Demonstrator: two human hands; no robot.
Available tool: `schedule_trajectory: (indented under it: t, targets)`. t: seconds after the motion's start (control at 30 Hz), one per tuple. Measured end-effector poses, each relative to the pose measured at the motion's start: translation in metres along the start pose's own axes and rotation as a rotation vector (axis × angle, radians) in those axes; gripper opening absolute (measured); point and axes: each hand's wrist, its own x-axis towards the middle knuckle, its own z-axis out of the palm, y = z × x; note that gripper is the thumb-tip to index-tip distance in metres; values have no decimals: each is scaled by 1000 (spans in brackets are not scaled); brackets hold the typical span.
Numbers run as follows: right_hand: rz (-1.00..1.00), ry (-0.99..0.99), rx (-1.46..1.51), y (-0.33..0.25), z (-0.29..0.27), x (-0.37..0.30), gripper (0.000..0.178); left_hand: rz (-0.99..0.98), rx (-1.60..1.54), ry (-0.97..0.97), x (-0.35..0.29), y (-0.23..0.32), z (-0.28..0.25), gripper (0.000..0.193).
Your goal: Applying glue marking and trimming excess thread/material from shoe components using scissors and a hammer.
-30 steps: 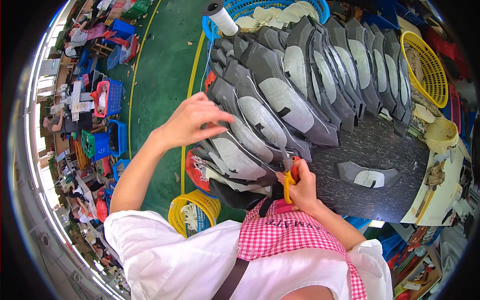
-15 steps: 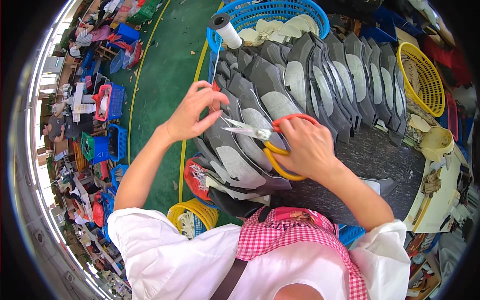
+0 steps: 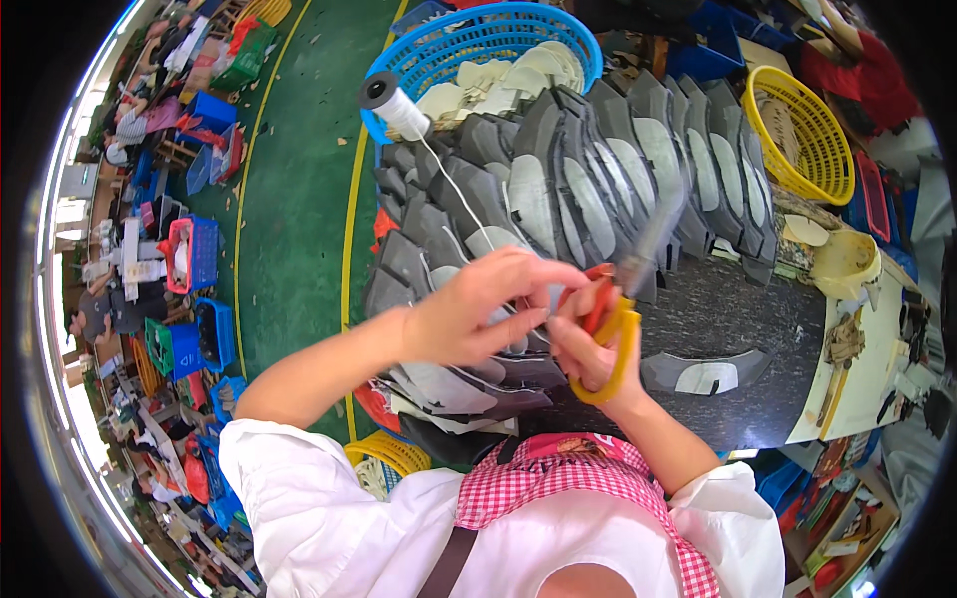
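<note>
My right hand (image 3: 590, 354) is wrapped round scissors (image 3: 623, 329) with one red and one yellow handle loop; the blurred blades point up and away to the right. Beside it my left hand (image 3: 483, 309) is closed in a pinch, its fingertips close to the right fingers. A white thread (image 3: 454, 179) runs from a spool (image 3: 404, 112) with a black end down to the left hand. Behind the hands lie rows of overlapping dark grey cut pieces (image 3: 533, 184) with pale grey patches. One such piece (image 3: 706, 375) lies apart on the dark speckled table (image 3: 743, 309).
A blue basket (image 3: 588, 50) of pale cut pieces stands at the back, a yellow basket (image 3: 832, 149) at the back right. A cream container (image 3: 845, 264) sits at the right edge. Left is a green floor (image 3: 289, 199) with yellow lines; beyond it are crates and people. Another person's red sleeve (image 3: 867, 75) shows far right.
Both hands have come together nearer to me, the left moving right and down. The scissors have swung from pointing left to pointing up-right. The thread now stretches towards the left hand.
</note>
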Motion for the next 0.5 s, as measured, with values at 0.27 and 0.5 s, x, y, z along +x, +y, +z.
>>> schedule_trajectory:
  t: [0.27, 0.5]
  targets:
    - [-44, 315, -306, 9, -51, 4, 17, -427, 227, -24, 48, -65, -108, 14]
    - [-170, 275, -959, 24, -56, 37, 29, -329, 341, -188, 80, -104, -114, 18]
